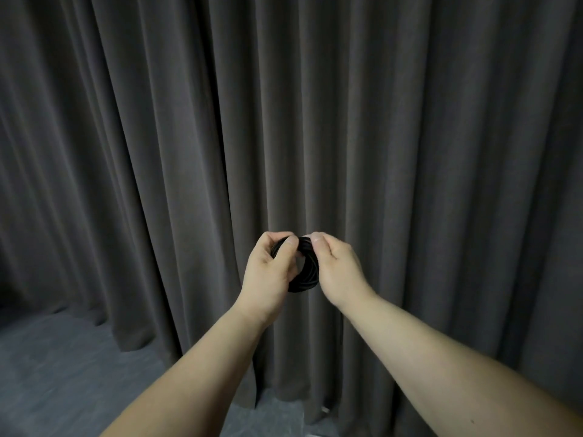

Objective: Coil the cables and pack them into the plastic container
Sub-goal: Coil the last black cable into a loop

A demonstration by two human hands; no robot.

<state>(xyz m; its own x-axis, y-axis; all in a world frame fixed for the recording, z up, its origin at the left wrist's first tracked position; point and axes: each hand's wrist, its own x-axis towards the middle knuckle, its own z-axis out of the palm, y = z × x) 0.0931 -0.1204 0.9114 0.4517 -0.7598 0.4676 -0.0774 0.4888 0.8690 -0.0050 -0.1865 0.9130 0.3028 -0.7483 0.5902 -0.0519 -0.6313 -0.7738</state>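
In front of a dark grey curtain (315, 105), at about chest height in the head view, I logged the following.

Item one: a coiled black cable (304, 269), wound into a small tight ring of many turns, held in the air between both hands, its opening facing roughly toward the camera. It rested on nothing; only the hands carried it.

Item two: the left hand (271, 269), fingers curled round the left side of the coil, thumb laid across the top of the ring near its upper edge. I recorded it as gripping the cable.

Item three: the right hand (336, 268), thumb and forefinger pinching the upper right rim of the coil, the other fingers folded behind it and partly hidden. The two hands sat close together, thumbs almost meeting above the ring.

Item four: both forearms, bare, reaching in from the lower corners of the frame.

Item five: a grey-blue carpeted floor (63, 373), visible at lower left and in a strip below the curtain hem.

Item six: a small pale object at the hem, too small for me to identify.
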